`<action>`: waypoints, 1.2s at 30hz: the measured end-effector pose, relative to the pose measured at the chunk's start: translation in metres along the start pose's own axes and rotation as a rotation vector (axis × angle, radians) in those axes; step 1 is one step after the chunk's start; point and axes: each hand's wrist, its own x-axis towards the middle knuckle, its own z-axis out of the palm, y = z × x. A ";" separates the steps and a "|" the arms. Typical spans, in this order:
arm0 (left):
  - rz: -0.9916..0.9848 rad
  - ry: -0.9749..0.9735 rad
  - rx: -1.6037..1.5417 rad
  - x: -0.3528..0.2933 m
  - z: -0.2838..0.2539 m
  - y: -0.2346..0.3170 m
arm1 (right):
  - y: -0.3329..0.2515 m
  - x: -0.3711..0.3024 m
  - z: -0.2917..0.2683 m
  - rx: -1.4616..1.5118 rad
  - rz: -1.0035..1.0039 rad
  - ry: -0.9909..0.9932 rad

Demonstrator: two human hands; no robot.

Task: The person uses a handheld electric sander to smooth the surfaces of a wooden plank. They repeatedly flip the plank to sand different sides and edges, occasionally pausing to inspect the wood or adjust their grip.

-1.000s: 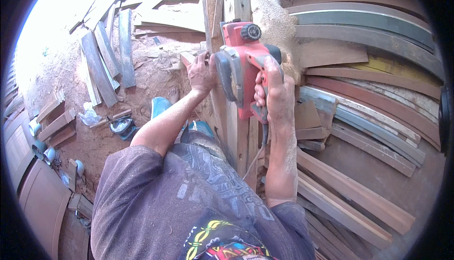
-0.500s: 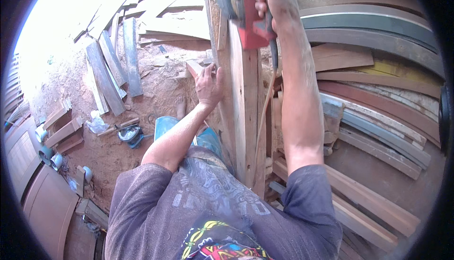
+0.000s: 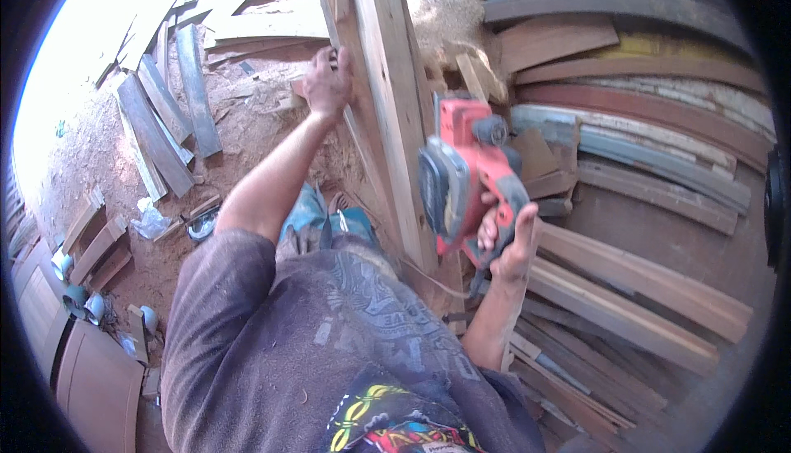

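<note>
Right grip [image 3: 507,239] wrapped round the planer [image 3: 463,156], left grip [image 3: 327,86] can't tell; beam [image 3: 389,107] between them looks part-smoothed, dunno what remains.

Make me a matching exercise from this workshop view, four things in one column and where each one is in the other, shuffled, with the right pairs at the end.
Things:
1. Red power planer
2. Left hand
3. Clear plastic bag
4. Yellow board

Places:
A. Lying on the dirt ground, on the person's left
B. Gripped by the right hand
C. Among the other boards on the person's right
D. Right at the left edge of the wooden beam

Right pairs: 1-B, 2-D, 3-A, 4-C
</note>
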 end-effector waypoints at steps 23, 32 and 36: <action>0.355 -0.500 0.247 -0.333 -0.008 -0.020 | 0.198 -0.225 -0.131 0.048 0.287 0.171; 0.144 -0.532 -0.258 -0.356 -0.053 -0.005 | 0.213 -0.208 -0.137 -0.038 0.244 0.060; 0.228 -0.514 -0.491 -0.347 -0.054 -0.014 | 0.230 -0.200 -0.144 -0.019 0.191 -0.023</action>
